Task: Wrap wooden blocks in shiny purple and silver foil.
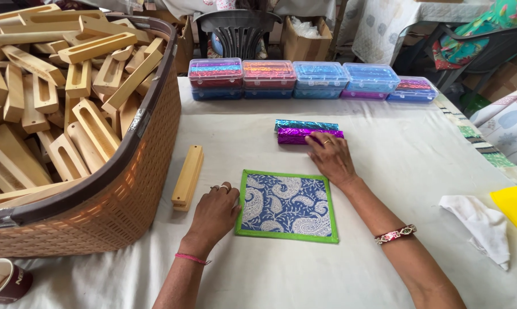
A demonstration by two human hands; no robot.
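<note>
My left hand (pixel 215 210) rests on the cloth-covered table with its fingers curled, touching the left edge of a blue paisley mat with a green border (pixel 287 205). A light wooden block (pixel 188 177) lies just left of that hand. My right hand (pixel 330 158) lies flat beyond the mat, fingertips on a shiny purple wrapped block (pixel 295 136). A shiny teal wrapped block (pixel 306 124) lies right behind the purple one.
A big brown woven basket (pixel 144 171) heaped with slotted wooden blocks fills the left. Several clear plastic boxes (pixel 304 79) of coloured foil line the far edge. A white rag (pixel 478 220) and a yellow sheet (pixel 516 207) lie right; a cup (pixel 4 280) stands bottom left.
</note>
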